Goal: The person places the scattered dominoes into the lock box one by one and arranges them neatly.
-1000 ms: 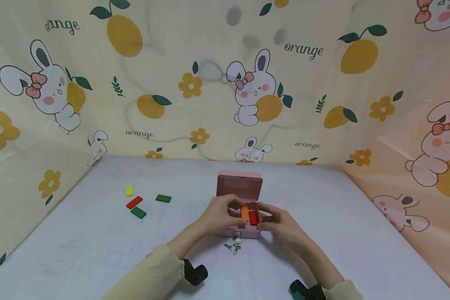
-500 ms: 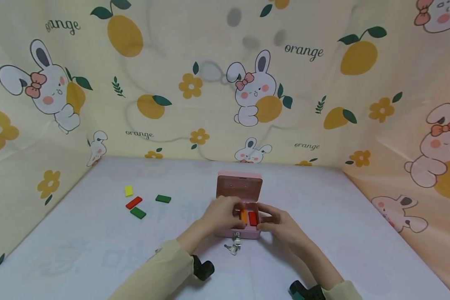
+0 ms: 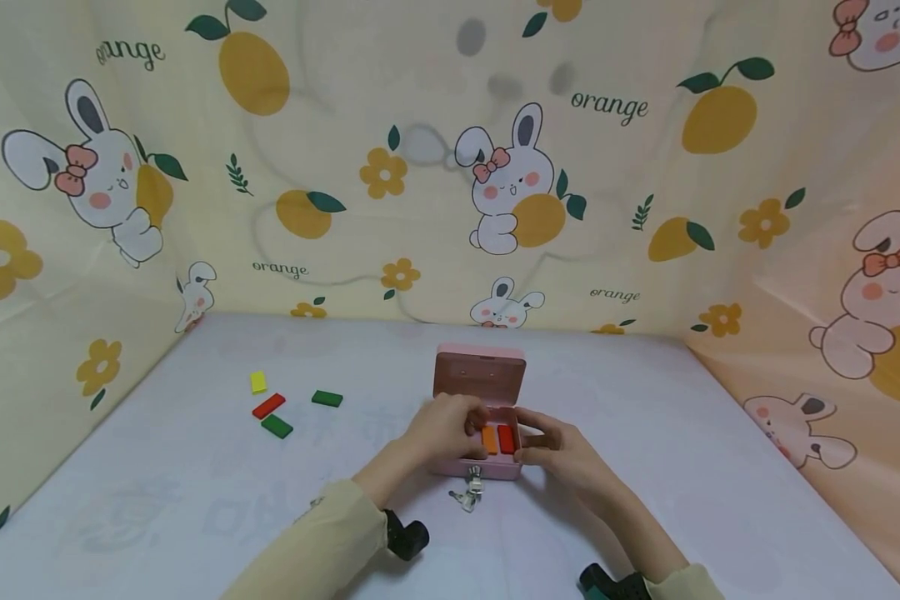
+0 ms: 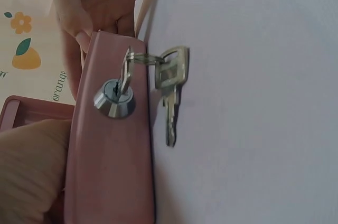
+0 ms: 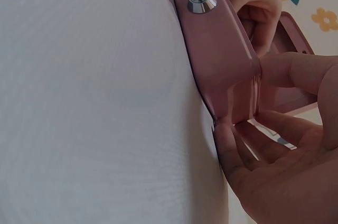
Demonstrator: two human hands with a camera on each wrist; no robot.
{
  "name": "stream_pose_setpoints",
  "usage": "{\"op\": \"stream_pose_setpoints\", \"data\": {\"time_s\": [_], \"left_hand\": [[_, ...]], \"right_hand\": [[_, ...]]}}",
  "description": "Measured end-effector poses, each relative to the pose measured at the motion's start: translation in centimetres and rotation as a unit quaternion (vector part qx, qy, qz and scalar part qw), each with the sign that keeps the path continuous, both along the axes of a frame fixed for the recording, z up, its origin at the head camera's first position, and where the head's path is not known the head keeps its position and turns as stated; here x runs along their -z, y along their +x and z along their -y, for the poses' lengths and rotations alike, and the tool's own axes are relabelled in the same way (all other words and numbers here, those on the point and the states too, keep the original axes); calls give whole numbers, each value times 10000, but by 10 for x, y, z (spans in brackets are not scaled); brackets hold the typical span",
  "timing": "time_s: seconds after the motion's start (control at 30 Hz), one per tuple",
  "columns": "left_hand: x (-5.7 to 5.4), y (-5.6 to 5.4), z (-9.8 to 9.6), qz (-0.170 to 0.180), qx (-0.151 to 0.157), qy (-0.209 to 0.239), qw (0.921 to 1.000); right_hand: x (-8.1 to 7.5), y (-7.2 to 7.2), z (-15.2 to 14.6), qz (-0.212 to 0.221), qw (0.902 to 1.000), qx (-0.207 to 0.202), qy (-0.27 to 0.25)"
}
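A small pink lockbox (image 3: 483, 469) stands on the table with its lid (image 3: 480, 377) raised. Inside it, an orange block (image 3: 490, 440) and a red block (image 3: 506, 439) lie side by side. My left hand (image 3: 446, 429) reaches over the box's left side, fingers bent and thumb beside the orange block; its fingertips are partly hidden. My right hand (image 3: 562, 450) holds the right end of the box: in the right wrist view the thumb lies at the top rim and the fingers (image 5: 274, 134) against the side wall. A key (image 4: 171, 84) hangs by a ring from the front lock (image 4: 115, 99).
Left on the white tabletop lie loose blocks: a yellow one (image 3: 258, 382), a red one (image 3: 268, 406), and two green ones (image 3: 277, 427), (image 3: 327, 398). A printed cloth backdrop (image 3: 420, 167) rises behind and at both sides of the table.
The orange block, between my left fingers and tilted up before, has come down to lie flat beside the red block. My left hand has lowered slightly; the right hand has stayed put.
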State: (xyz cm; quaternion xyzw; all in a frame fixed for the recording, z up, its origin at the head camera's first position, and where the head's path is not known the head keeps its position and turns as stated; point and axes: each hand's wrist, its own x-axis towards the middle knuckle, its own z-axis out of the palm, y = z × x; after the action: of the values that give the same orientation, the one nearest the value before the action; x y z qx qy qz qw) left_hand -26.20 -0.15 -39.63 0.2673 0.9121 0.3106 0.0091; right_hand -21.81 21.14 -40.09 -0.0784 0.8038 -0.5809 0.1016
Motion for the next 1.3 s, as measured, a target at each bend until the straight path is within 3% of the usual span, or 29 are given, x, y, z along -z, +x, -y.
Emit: {"op": "stream_pose_setpoints", "data": {"time_s": [0.3, 0.8, 1.3], "left_hand": [[2, 1, -5, -177, -101, -112, 9997], [6, -1, -2, -420, 101, -27, 9991], [6, 0, -2, -447, 44, -6, 9990]], "right_hand": [[0, 0, 0, -8, 10000, 1, 6], [1, 0, 1, -62, 9999, -56, -72], [1, 0, 0, -83, 9999, -123, -36]]}}
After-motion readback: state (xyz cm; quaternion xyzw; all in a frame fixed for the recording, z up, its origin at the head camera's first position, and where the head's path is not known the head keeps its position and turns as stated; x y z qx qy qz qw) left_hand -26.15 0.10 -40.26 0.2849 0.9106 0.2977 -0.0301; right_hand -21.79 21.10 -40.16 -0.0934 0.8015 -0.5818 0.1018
